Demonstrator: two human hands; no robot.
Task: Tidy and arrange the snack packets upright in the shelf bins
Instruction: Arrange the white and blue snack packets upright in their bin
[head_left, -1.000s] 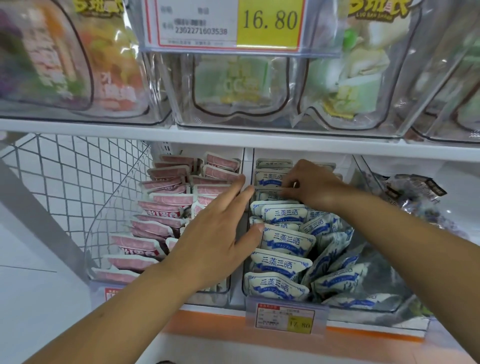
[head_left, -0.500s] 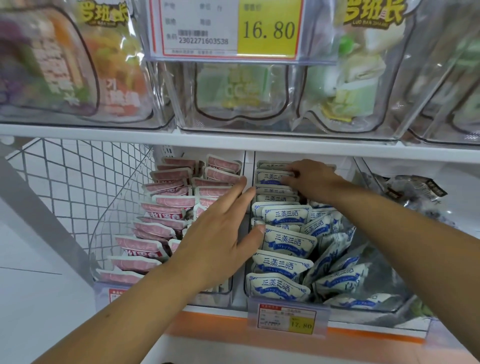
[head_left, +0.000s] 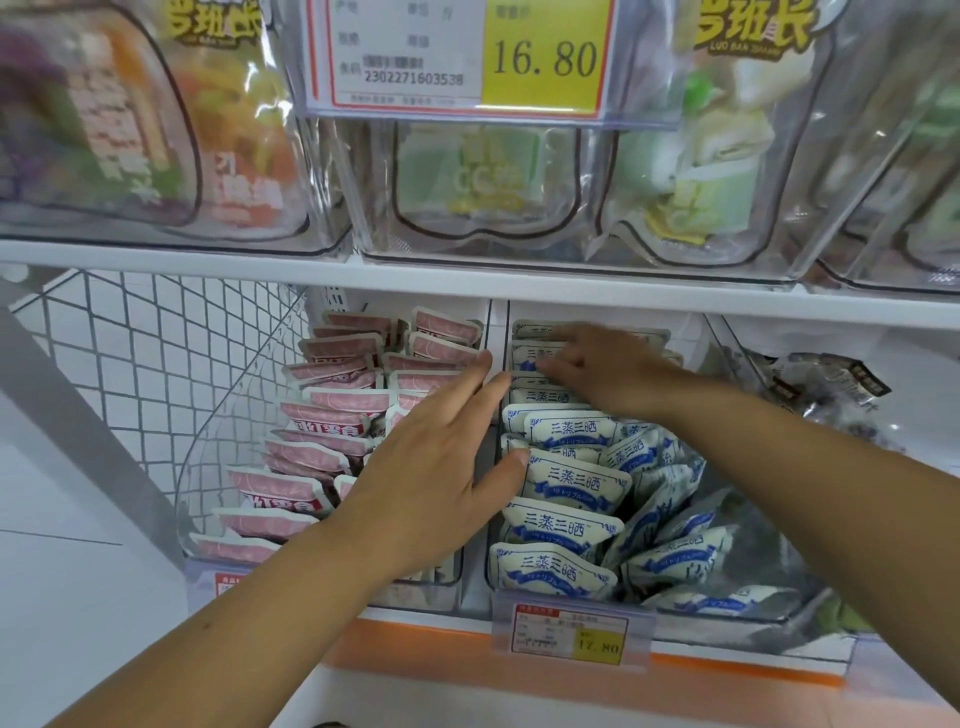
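Two clear shelf bins stand side by side on the lower shelf. The left bin (head_left: 218, 467) holds rows of pink packets (head_left: 317, 410). The right bin (head_left: 737, 618) holds blue-and-white packets (head_left: 571, 483), neat in its left row and slumped at the right. My left hand (head_left: 441, 467) lies flat with straight fingers over the divide between the bins, thumb against a blue-and-white packet. My right hand (head_left: 597, 364) reaches to the back of the right bin, fingers touching the rear packets; its fingertips are blurred.
An upper shelf edge (head_left: 467, 283) hangs just above my hands, with clear bins of large pouches and a 16.80 price tag (head_left: 467, 57). A wire mesh panel (head_left: 140, 374) closes the left side. A third bin of dark packets (head_left: 831, 389) sits right. A 17.80 tag (head_left: 571, 631) hangs in front.
My right hand moved farther back along the blue-and-white row and its fingers stretched out. My left hand stayed almost in place between the bins.
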